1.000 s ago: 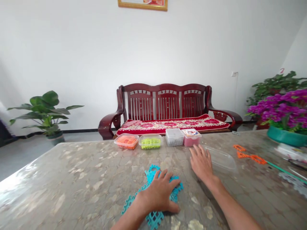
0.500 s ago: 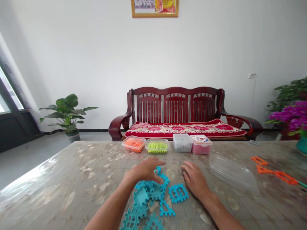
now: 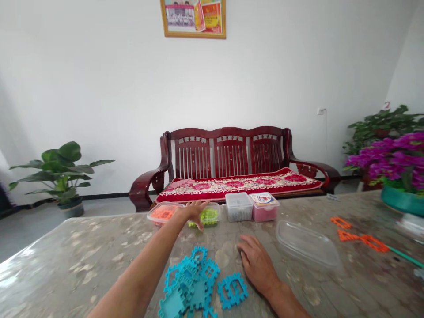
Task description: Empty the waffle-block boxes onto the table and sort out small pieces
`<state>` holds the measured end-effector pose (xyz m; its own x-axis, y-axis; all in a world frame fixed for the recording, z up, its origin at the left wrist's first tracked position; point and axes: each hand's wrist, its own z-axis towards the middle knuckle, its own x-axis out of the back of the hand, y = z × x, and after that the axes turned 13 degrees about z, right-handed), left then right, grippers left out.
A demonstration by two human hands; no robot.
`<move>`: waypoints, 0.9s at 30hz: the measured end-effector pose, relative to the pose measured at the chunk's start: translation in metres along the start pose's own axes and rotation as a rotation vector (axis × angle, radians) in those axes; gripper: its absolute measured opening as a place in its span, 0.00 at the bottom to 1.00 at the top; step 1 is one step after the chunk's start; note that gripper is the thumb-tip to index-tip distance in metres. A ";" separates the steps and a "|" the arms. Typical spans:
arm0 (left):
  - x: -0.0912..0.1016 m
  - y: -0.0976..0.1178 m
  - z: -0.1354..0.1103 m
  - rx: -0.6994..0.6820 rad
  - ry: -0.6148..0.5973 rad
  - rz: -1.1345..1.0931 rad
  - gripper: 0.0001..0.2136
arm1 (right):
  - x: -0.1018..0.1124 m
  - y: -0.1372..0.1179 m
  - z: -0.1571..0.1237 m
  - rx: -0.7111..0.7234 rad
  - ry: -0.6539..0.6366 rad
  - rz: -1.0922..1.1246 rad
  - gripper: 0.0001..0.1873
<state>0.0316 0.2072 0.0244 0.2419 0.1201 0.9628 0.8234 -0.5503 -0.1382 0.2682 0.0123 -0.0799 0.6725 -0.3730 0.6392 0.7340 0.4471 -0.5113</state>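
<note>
Pieces of notched turquoise plastic (image 3: 198, 292) seem heaped for reach; spread left hand (image 3: 194, 212) and half-curled right hand (image 3: 259, 266) look empty.

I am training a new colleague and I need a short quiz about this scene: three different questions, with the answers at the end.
1. Multiple choice: what is the left hand nearest to?
A: the potted plant on the floor
B: the container of yellow-green pieces
C: the bowl of purple flowers

2. True or false: the blue pieces all lie inside a box.

3. Count: how many plastic containers stand in the row near the far edge of the table?

Key: 1 B. 2 False; they lie loose on the table. 3 Four: orange, yellow-green, grey and pink.
</note>
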 end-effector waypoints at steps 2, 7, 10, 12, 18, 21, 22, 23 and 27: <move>-0.004 0.001 0.000 0.018 0.043 0.008 0.62 | -0.001 0.001 0.000 0.001 -0.003 0.009 0.19; -0.003 0.009 -0.010 -0.012 0.100 0.025 0.54 | -0.003 0.003 0.002 0.006 0.019 0.048 0.20; 0.008 0.019 -0.023 -0.108 0.028 -0.003 0.52 | -0.002 0.004 0.003 -0.004 0.068 0.095 0.24; 0.017 0.030 -0.034 -0.193 -0.060 -0.024 0.52 | 0.002 0.003 0.003 0.003 0.115 0.136 0.25; 0.028 0.065 -0.070 -0.382 -0.151 -0.145 0.49 | 0.019 -0.020 0.006 0.170 0.166 0.229 0.25; 0.026 0.072 -0.082 -0.423 -0.130 -0.220 0.43 | 0.025 -0.034 0.006 0.320 0.066 0.235 0.17; 0.024 0.074 -0.086 -0.431 -0.126 -0.221 0.42 | 0.026 -0.038 0.005 0.362 0.060 0.231 0.14; 0.022 0.075 -0.089 -0.432 -0.119 -0.213 0.42 | 0.026 -0.041 0.005 0.394 0.071 0.221 0.13; 0.011 0.080 -0.104 -0.328 -0.035 -0.138 0.38 | 0.029 -0.046 0.004 0.457 0.152 0.097 0.11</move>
<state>0.0467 0.0785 0.0480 0.1622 0.2373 0.9578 0.6423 -0.7622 0.0801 0.2530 -0.0157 -0.0354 0.7667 -0.4118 0.4925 0.5739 0.7835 -0.2382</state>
